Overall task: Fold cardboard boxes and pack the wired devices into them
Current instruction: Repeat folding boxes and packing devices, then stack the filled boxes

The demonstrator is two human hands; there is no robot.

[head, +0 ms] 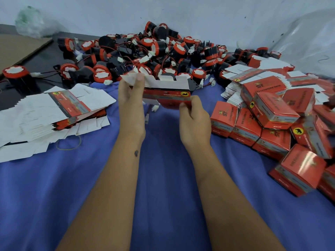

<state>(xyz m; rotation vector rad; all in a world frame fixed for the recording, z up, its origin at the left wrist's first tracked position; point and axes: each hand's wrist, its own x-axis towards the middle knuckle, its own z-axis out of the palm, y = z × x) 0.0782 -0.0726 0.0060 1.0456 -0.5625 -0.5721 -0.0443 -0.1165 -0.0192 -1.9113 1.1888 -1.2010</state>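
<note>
Nearest, two bare forearms reach forward over a blue cloth (163,178) that covers the surface, and they converge on one red cardboard box (167,96) held above the cloth's middle. The left hand (129,98) stands upright with its thumb pinching a white end flap at the box's left end. The right hand (194,113) grips the box's lower right corner, fingers curled round the edge. The box's top flaps stand open, and a wire with a white connector (146,117) hangs from beneath it between the two wrists.

Bare cloth lies between and under the arms. To the left, a stack of flat unfolded boxes (54,113) fans out, a yellow rubber band (69,144) just beside it. To the right, a heap of folded red boxes (275,124) crowds the cloth's edge. Beyond the hands, a pile of red-and-black wired devices (154,53) fills the far side up to a pale wall (199,13), with a brown cardboard sheet (20,49) at far left.
</note>
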